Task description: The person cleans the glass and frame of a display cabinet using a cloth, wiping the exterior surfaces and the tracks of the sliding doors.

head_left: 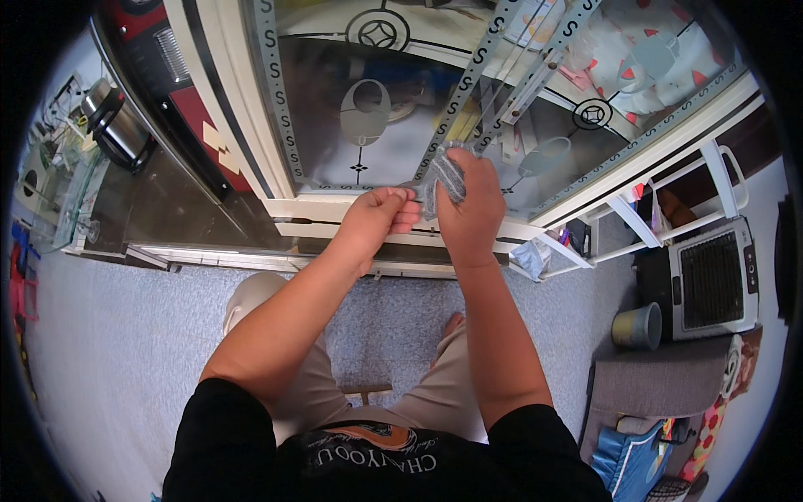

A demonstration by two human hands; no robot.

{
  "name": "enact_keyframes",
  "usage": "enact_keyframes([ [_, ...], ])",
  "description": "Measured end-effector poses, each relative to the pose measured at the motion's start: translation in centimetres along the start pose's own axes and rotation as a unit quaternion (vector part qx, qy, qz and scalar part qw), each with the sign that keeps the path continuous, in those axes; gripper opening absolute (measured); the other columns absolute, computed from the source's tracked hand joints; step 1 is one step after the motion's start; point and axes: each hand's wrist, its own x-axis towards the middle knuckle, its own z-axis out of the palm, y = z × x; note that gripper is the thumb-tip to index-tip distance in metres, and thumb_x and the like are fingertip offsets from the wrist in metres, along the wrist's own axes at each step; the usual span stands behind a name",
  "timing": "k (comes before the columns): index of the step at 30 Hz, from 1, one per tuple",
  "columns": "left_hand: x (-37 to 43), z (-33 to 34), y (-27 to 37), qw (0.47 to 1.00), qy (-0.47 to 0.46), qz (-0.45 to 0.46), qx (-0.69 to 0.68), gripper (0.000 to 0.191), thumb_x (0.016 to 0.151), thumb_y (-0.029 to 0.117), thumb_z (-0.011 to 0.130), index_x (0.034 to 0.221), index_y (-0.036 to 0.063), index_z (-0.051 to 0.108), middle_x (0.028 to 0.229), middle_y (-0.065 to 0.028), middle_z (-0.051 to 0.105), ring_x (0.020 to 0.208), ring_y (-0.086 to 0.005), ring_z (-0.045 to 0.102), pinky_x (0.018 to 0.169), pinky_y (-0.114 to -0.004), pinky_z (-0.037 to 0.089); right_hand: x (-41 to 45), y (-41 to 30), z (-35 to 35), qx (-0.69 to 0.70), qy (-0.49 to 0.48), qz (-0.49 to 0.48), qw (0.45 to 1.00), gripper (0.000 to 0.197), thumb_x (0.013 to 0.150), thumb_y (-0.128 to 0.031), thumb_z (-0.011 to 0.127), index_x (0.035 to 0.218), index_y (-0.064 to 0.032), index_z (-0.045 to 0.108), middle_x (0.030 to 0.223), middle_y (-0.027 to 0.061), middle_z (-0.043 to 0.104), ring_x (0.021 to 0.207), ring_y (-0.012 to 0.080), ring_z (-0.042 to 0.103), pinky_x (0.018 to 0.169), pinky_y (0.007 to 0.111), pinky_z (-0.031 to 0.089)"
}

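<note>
My right hand point(473, 204) grips a bunched grey striped cloth point(446, 179) near the lower inner edges of two patterned glass cabinet doors. Just left of it, my left hand point(379, 219) pinches a loose end of the same cloth between thumb and fingers. The left glass door point(320, 138) has a grey border with black lettering and a frosted motif. Beside it stands the right glass door point(542, 160), with a similar border and a round black ornament. Household items behind the glass are only partly visible.
A dark ledge point(188, 229) runs below the cabinet, with a steel kettle point(119, 125) at its left. On the right are a white rack point(640, 219), an air cooler point(715, 279), a bin point(637, 326) and a grey-covered seat point(655, 386).
</note>
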Motion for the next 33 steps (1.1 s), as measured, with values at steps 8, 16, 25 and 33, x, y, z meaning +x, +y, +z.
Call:
enact_keyframes([
  [8,-3.6,-0.7,3.6,0.633,0.192,0.568,0.490,0.030,0.088,-0.002,0.070,0.118,0.0049,0.068,0.111,-0.0144,0.061,0.097,-0.0286,0.060,0.086,-0.034,0.050,-1.7,-1.0,0.9,-0.030,-0.088,0.001,0.996,0.046,0.072,-0.004,0.076,0.116,-0.0186,0.067,0.095,0.0086,0.060,0.079,0.0336,0.065,0.067,0.042,0.054],
  [16,-3.5,-1.9,3.5,0.542,0.247,0.552,0.583,0.056,0.079,-0.003,0.075,0.131,0.0101,0.059,0.113,-0.0119,0.055,0.105,-0.0301,0.055,0.091,-0.039,0.046,-0.3,-1.3,0.9,-0.005,-0.045,0.004,0.999,0.050,0.074,-0.005,0.076,0.120,-0.0211,0.066,0.100,0.0080,0.062,0.082,0.0334,0.067,0.069,0.042,0.055],
  [25,-3.4,-3.2,2.4,0.529,0.295,0.504,0.616,0.098,0.080,0.004,0.076,0.163,0.0151,0.025,0.100,-0.0062,0.055,0.097,-0.0245,0.056,0.100,-0.047,0.035,-3.1,-2.9,3.1,-0.013,-0.124,-0.001,0.992,0.056,0.071,-0.004,0.077,0.123,-0.0229,0.066,0.097,0.0061,0.060,0.081,0.0308,0.068,0.068,0.040,0.056],
  [33,-4.3,-3.2,2.3,0.525,0.317,0.457,0.644,0.092,0.082,0.004,0.072,0.163,0.0162,0.029,0.095,-0.0026,0.049,0.093,-0.0208,0.054,0.109,-0.056,0.029,-1.8,-2.1,2.5,0.009,-0.089,-0.002,0.996,0.053,0.073,-0.001,0.074,0.121,-0.0215,0.069,0.095,0.0071,0.059,0.081,0.0307,0.066,0.070,0.040,0.054],
])
